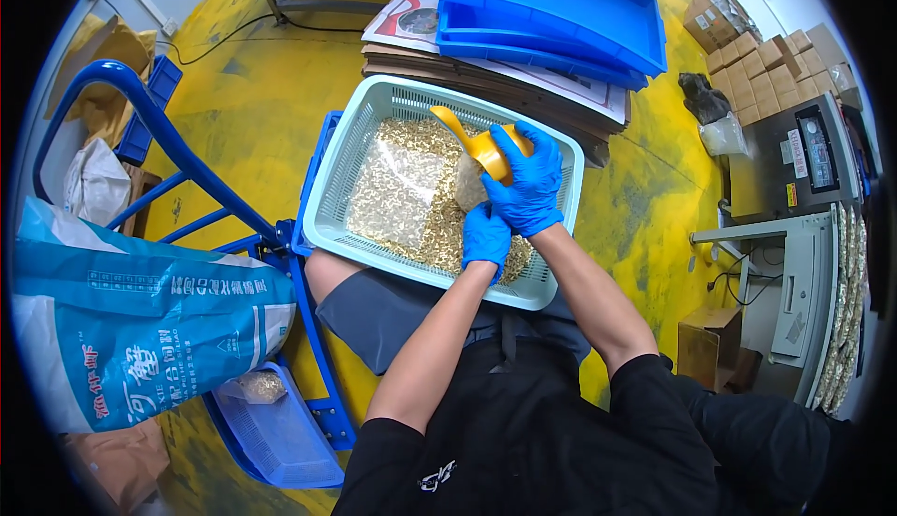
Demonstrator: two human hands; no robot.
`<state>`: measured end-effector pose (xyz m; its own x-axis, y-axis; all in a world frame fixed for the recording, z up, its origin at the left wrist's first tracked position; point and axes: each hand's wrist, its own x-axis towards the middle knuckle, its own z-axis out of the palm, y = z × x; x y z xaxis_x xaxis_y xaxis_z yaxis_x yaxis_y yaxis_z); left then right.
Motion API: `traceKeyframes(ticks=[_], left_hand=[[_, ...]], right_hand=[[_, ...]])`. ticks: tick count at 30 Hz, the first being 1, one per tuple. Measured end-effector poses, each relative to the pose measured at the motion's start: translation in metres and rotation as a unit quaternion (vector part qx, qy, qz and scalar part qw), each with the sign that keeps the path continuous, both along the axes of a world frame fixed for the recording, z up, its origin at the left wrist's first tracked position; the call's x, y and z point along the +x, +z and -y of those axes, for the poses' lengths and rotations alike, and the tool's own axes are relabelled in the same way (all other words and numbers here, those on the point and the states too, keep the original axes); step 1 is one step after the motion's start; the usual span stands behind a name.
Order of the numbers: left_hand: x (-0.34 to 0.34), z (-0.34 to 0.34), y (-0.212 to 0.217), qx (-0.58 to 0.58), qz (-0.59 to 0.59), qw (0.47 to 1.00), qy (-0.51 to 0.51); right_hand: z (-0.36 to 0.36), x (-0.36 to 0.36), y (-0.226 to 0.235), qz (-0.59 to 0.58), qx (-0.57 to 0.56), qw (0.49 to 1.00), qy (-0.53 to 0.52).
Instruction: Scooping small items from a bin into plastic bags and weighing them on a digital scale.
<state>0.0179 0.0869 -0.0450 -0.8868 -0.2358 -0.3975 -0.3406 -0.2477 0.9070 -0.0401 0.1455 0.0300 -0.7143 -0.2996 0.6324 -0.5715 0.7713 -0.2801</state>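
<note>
So, looking down at a mint-green basket point(374, 110) over the thighs, with loose gold bits point(447, 217) spread across the bottom. Got a yellow scoop point(493, 158) in the right hand point(528, 180), with blue-gloved fingers wrapped firmly around the right side of the bowl. Notice the handle poking out past the fingertips, up and to the left (kinda choked up on it, honestly). Tipped rather than level, too, with the bowl above a small clear bag point(469, 185).

Speaking of that bag: just below the scoop, to the left of the right-hand grip and at the upper edge of the left hand point(488, 239). Also gloved in blue, with fingers bunched close together against the lower side of the bag. Can't tell from this angle about an actual pinch on the film, with the fingertips mostly hidden.

Over to the left in the same basket, see a flat clear packet point(397, 194) on top of the gold bits, near both hands but apart from them. Further left, outside the basket, spot a big blue-and-white sack point(210, 282) beside a blue metal frame point(177, 142).
</note>
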Motion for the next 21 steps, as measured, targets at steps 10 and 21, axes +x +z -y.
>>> traceKeyframes(ticks=[10,21], left_hand=[[0.004,0.002,0.021,0.194,-0.043,0.974,0.112],[0.005,0.004,0.016,0.091,-0.027,0.993,0.07]], right_hand=[[0.006,0.003,0.013,-0.019,0.042,0.998,0.03],[-0.012,-0.005,0.031,-0.039,0.035,0.994,0.101]])
